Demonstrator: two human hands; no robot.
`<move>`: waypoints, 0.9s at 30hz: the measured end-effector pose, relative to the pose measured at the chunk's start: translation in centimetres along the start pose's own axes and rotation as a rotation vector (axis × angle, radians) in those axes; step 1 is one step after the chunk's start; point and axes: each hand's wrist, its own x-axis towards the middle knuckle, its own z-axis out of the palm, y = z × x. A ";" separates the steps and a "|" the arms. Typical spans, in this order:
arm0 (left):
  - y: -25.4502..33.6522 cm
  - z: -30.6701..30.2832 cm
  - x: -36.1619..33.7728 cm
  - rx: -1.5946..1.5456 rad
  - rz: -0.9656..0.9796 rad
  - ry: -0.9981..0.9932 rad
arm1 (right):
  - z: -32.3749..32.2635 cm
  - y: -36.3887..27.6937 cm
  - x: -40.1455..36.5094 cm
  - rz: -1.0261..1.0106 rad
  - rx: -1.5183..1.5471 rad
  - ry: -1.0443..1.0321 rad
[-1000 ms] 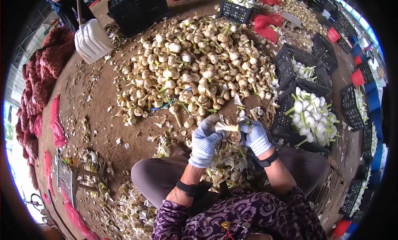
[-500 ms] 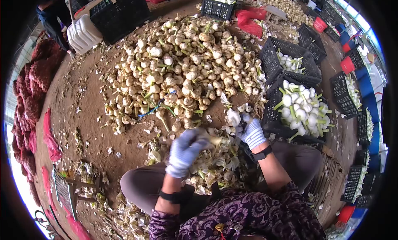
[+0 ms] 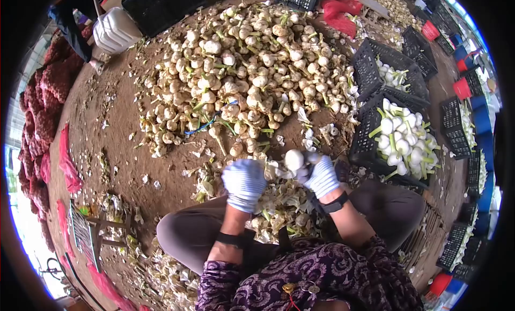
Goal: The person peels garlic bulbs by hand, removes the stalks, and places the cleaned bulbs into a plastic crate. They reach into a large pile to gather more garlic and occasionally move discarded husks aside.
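Note:
A white, smooth-looking garlic bulb [image 3: 294, 159] is in my right hand [image 3: 321, 177], held between the thumb and fingers. My left hand [image 3: 244, 185], slightly smeared by motion, is to the left of the bulb and apart from it. Its fingers curl away from me, and anything inside them is hidden. Both hands wear striped white-and-blue gloves. Loose peelings [image 3: 289, 201] cover the ground beneath the hands, between my legs. Just beyond lies a large heap of unpeeled garlic [image 3: 247, 80] with stalks.
At right, a black crate [image 3: 365, 136] contains cleaned white bulbs, with another crate [image 3: 367, 69] behind it. More filled crates [image 3: 455, 123] line the far right. A wooden stool [image 3: 107, 230] and red mesh sacks [image 3: 40, 118] are at left. Another person's leg [image 3: 72, 29] shows near a white shovel [image 3: 115, 32].
My view has tilted down a little. The left hand has turned so its back faces me, and the tan piece seen by its fingers is out of sight. The right hand still holds the bulb.

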 end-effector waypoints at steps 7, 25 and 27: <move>-1.9 1.0 -2.2 -1.174 -0.872 -0.342 | -2.3 -1.6 1.7 -0.065 -0.031 -0.092; -0.7 -0.1 -1.0 -1.438 -1.028 -0.720 | -4.5 1.2 31.0 -0.809 -1.603 0.401; -0.5 0.0 -1.0 -1.443 -1.032 -0.665 | -2.1 0.6 29.0 -0.745 -1.751 0.426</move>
